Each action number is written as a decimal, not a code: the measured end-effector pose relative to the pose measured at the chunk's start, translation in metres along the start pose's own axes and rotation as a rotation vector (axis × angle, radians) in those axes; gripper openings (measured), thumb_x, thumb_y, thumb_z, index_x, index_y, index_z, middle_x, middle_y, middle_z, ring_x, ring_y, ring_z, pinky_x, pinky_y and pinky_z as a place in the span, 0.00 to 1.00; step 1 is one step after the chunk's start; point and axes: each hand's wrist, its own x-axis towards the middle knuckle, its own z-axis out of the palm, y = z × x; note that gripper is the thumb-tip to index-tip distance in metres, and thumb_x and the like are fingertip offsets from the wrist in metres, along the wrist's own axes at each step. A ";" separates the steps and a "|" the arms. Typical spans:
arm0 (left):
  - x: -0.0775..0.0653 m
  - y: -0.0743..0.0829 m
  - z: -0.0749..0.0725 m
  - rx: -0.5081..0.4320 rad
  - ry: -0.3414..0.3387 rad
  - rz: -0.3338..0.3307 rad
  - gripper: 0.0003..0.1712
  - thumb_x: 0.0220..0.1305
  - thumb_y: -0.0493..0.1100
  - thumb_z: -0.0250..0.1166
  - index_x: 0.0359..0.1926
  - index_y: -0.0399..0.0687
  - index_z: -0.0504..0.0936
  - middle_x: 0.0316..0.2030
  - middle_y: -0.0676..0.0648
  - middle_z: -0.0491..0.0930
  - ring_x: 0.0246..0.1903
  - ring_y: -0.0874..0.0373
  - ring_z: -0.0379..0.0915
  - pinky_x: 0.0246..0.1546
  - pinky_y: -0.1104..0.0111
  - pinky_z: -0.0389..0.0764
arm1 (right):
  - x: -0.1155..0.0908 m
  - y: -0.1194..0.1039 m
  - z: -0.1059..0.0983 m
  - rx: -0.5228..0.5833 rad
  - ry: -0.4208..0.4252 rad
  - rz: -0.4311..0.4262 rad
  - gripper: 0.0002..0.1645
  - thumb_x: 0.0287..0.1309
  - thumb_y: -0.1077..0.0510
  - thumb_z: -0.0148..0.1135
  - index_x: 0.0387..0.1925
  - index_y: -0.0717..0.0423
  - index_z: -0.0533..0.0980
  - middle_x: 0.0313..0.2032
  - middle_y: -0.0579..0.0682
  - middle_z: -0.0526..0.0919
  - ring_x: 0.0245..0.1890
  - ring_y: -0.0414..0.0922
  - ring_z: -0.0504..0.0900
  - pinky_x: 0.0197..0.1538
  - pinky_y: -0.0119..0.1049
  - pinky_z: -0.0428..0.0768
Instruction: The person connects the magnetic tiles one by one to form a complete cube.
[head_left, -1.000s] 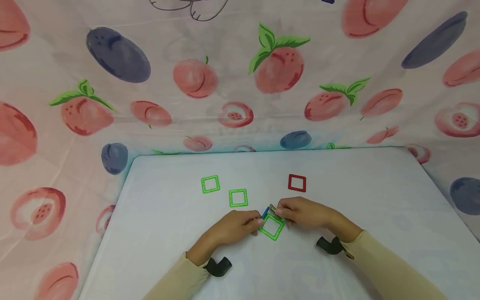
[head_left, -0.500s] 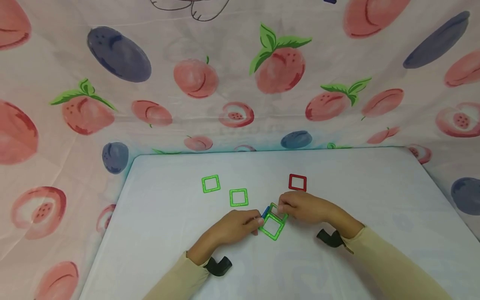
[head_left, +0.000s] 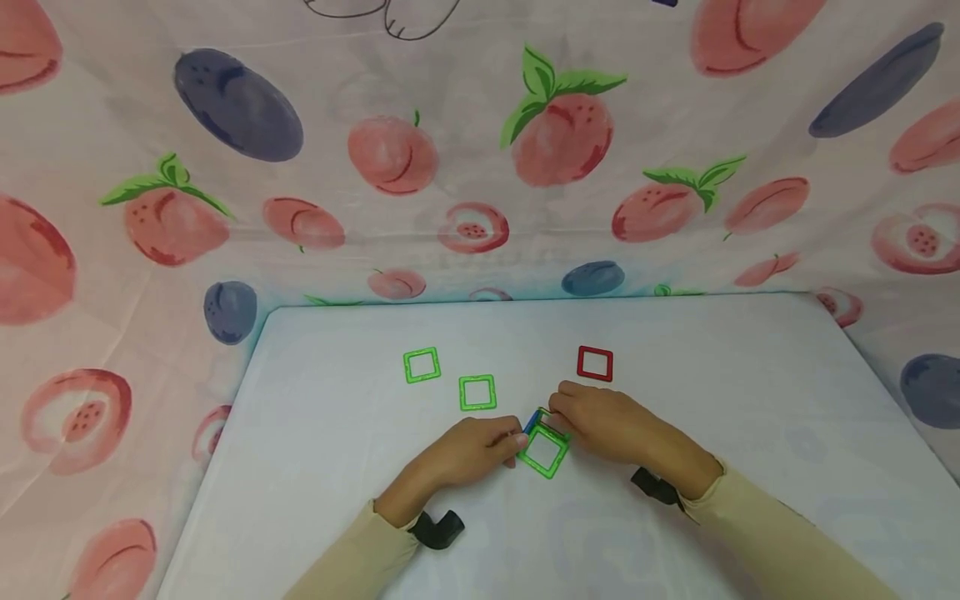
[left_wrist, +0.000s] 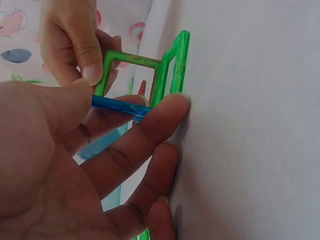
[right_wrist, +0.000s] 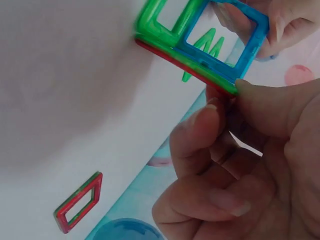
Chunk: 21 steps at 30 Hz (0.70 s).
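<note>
Three square magnetic tiles with hollow middles are joined over the table. My left hand [head_left: 472,450] pinches the blue tile [right_wrist: 254,47] between thumb and index finger. Opposite it, my right hand [head_left: 603,423] pinches a raised green tile [left_wrist: 159,85] at its edge, and a red strip [right_wrist: 185,67] runs along that edge in the right wrist view. The blue and raised green tiles meet at a corner. A second green tile [head_left: 560,458] lies flat on the near side, against the foot of the raised ones. My fingers partly cover the blue tile.
Two loose green tiles [head_left: 477,407] [head_left: 422,380] lie on the white table [head_left: 337,350] farther back to the left. A red tile [head_left: 596,377] lies just beyond my right hand. A fruit-printed cloth [head_left: 465,150] rises behind the table. Black curved pieces [head_left: 438,530] sit at both wrists.
My right hand first shifted slightly away and up, then came back left with its wrist turned. The raised green tile leaned outward and now stands steeper. My left hand stays put.
</note>
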 end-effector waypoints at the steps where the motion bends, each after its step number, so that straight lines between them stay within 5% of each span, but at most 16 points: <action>1: 0.000 0.000 0.000 -0.003 -0.001 -0.003 0.16 0.70 0.57 0.48 0.33 0.55 0.75 0.25 0.56 0.78 0.24 0.67 0.69 0.27 0.73 0.68 | 0.000 0.000 0.000 -0.010 -0.002 0.004 0.07 0.62 0.49 0.58 0.31 0.45 0.74 0.24 0.36 0.64 0.23 0.34 0.65 0.29 0.27 0.68; 12: -0.001 0.003 0.000 -0.019 0.002 -0.032 0.16 0.70 0.56 0.49 0.34 0.54 0.76 0.25 0.54 0.79 0.23 0.66 0.69 0.26 0.72 0.67 | -0.002 0.000 0.001 -0.006 0.013 0.030 0.05 0.61 0.50 0.60 0.35 0.45 0.78 0.26 0.35 0.68 0.25 0.33 0.67 0.30 0.28 0.70; 21: -0.002 0.003 -0.001 -0.016 -0.004 -0.032 0.15 0.70 0.56 0.49 0.35 0.55 0.76 0.26 0.54 0.79 0.24 0.66 0.69 0.28 0.72 0.68 | -0.013 0.007 0.001 0.186 0.044 0.115 0.05 0.58 0.48 0.62 0.33 0.42 0.81 0.25 0.32 0.72 0.25 0.33 0.69 0.30 0.29 0.70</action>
